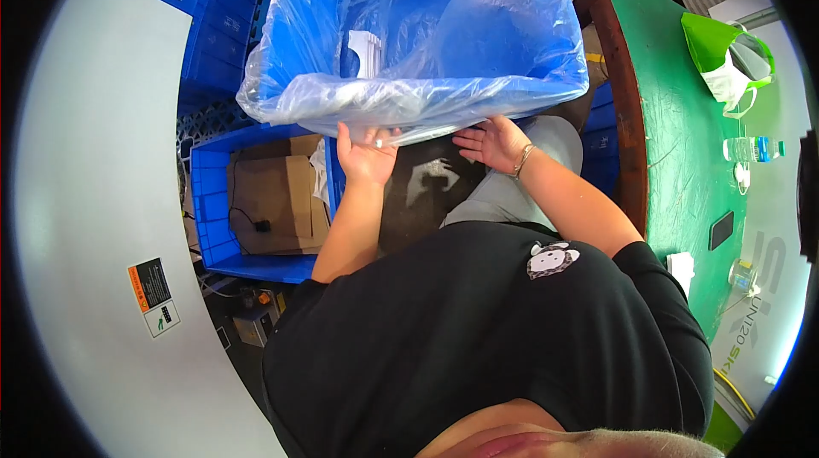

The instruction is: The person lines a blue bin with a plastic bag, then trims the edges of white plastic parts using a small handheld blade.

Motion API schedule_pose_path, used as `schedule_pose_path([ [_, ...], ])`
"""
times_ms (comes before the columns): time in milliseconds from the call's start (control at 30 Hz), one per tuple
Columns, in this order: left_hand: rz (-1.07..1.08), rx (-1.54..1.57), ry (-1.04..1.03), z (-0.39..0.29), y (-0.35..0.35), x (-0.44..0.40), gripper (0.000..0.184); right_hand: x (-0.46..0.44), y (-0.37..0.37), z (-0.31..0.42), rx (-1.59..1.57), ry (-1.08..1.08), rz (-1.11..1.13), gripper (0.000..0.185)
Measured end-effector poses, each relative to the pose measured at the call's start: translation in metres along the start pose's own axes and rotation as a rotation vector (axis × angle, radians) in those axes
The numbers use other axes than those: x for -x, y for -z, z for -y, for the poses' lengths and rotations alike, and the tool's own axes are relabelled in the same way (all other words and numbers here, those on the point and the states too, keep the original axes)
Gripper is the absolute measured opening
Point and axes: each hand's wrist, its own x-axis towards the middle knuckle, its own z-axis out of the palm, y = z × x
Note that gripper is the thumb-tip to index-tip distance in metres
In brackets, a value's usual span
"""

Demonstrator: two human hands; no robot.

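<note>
Plastic liner (pixel 341 100) meets upturned left hand (pixel 367 159), grip unclear; right hand (pixel 497 144) extends unclenched, palm-up.

Factory workshop, blue crates (pixel 512 31), green workbench (pixel 674 168)

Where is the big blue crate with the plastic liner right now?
The blue crate is top centre in the head view, just beyond the left hand and right hand, left of the green table.

Room lies between the hands (pixel 368 161), while the bin (pixel 512 36) (liner (pixel 358 98) overhanging) blocks ahead.
</note>
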Motion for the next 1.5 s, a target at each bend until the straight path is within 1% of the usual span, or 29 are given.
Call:
schedule_pose_path([
  [33, 0.211, -0.007, 0.031, 0.004, -0.001, -0.004, 0.055, -0.002, -0.003, 0.002, -0.056, 0.071, -0.003, 0.072],
  [67, 0.214, -0.014, 0.036, 0.011, -0.018, -0.004, 0.055, -0.003, -0.007, 0.004, -0.114, 0.141, -0.008, 0.066],
  [100, -0.055, -0.156, -0.101, 0.019, -0.048, -0.003, 0.056, 0.0, -0.011, 0.008, -0.118, 0.145, -0.004, 0.066],
  [133, -0.325, -0.295, -0.239, 0.022, -0.065, -0.004, 0.058, 0.005, -0.015, 0.014, -0.165, 0.223, -0.068, 0.056],
  [167, -0.382, -0.275, -0.291, 0.017, -0.066, -0.007, 0.058, 0.008, -0.015, 0.019, -0.211, 0.302, -0.135, 0.048],
  [200, -0.383, -0.279, -0.285, 0.008, -0.065, -0.008, 0.058, 0.01, -0.002, 0.021, -0.218, 0.305, -0.136, 0.048],
  [267, -0.441, -0.324, -0.477, -0.018, -0.06, -0.009, 0.06, 0.021, 0.012, 0.025, -0.284, 0.355, -0.017, 0.032],
  [300, -0.446, -0.323, -0.471, -0.034, -0.059, -0.007, 0.06, 0.032, 0.01, 0.029, -0.302, 0.387, -0.169, 0.026],
  [333, -0.431, -0.316, -0.507, -0.053, -0.058, -0.004, 0.059, 0.038, 0.025, 0.03, -0.307, 0.385, -0.176, 0.026],
  [400, -0.418, -0.313, -0.536, -0.082, -0.061, 0.0, 0.058, 0.055, 0.066, 0.039, -0.361, 0.477, -0.078, 0.024],
  [467, -0.512, -0.367, -0.536, -0.099, -0.069, -0.004, 0.059, 0.083, 0.05, 0.055, -0.36, 0.464, -0.186, 0.024],
  [500, -0.578, -0.421, -0.525, -0.103, -0.072, -0.008, 0.055, 0.091, 0.043, 0.061, -0.306, 0.476, -0.166, 0.026],
  [533, -0.579, -0.428, -0.515, -0.103, -0.079, -0.011, 0.055, 0.093, 0.049, 0.066, -0.268, 0.498, -0.075, 0.026],
  [600, -0.785, -0.612, -0.531, -0.102, -0.093, -0.015, 0.048, 0.092, 0.057, 0.072, -0.237, 0.495, -0.02, 0.03],
  [633, -0.781, -0.669, -0.514, -0.12, -0.081, -0.015, 0.035, 0.092, 0.059, 0.073, -0.243, 0.505, -0.021, 0.03],
  [667, -0.771, -0.673, -0.507, -0.122, -0.087, -0.018, 0.035, 0.089, 0.06, 0.074, -0.229, 0.493, -0.041, 0.03],
  [767, -0.873, -0.759, -0.483, -0.126, -0.094, -0.017, 0.029, 0.093, 0.057, 0.076, -0.206, 0.477, -0.101, 0.029],
  [833, -0.866, -0.805, -0.514, -0.139, -0.1, -0.017, 0.03, 0.096, 0.049, 0.076, -0.189, 0.47, -0.205, 0.027],
  [933, -0.853, -0.965, -0.602, -0.135, -0.137, -0.015, 0.031, 0.099, 0.049, 0.077, -0.185, 0.454, -0.211, 0.027],
  [1000, -0.773, -1.042, -0.709, -0.109, -0.162, -0.023, 0.026, 0.1, 0.057, 0.081, -0.21, 0.452, -0.214, 0.026],
  [1033, -0.769, -1.042, -0.712, -0.108, -0.162, -0.025, 0.026, 0.103, 0.054, 0.089, -0.198, 0.502, -0.146, 0.025],
  [1067, -0.815, -1.188, -0.722, -0.107, -0.161, -0.027, 0.024, 0.105, 0.05, 0.093, -0.189, 0.551, -0.079, 0.024],
  [1100, -0.861, -1.339, -0.727, -0.107, -0.16, -0.027, 0.023, 0.111, 0.047, 0.099, -0.16, 0.572, -0.181, 0.022],
  [1200, -0.867, -1.266, -0.653, -0.132, -0.127, -0.009, 0.022, 0.125, 0.058, 0.113, -0.151, 0.598, -0.201, 0.021],
  [1267, -0.87, -1.198, -0.62, -0.127, -0.125, 0.003, 0.022, 0.141, 0.047, 0.117, -0.07, 0.589, -0.204, 0.023],
  [1333, -1.026, -1.279, -0.759, -0.119, -0.12, 0.007, 0.022, 0.154, 0.024, 0.114, 0.234, 0.494, -0.376, 0.025],
  [1400, -1.052, -1.299, -0.801, -0.117, -0.122, 0.007, 0.022, 0.162, 0.017, 0.112, 0.31, 0.486, -0.343, 0.027],
  [1467, -0.851, -1.558, -1.076, -0.12, -0.131, -0.002, 0.02, 0.163, 0.011, 0.112, 0.494, 0.448, -0.431, 0.026],
  [1500, -0.83, -1.666, -1.193, -0.113, -0.14, -0.01, 0.021, 0.163, 0.013, 0.112, 0.493, 0.449, -0.429, 0.026],
])
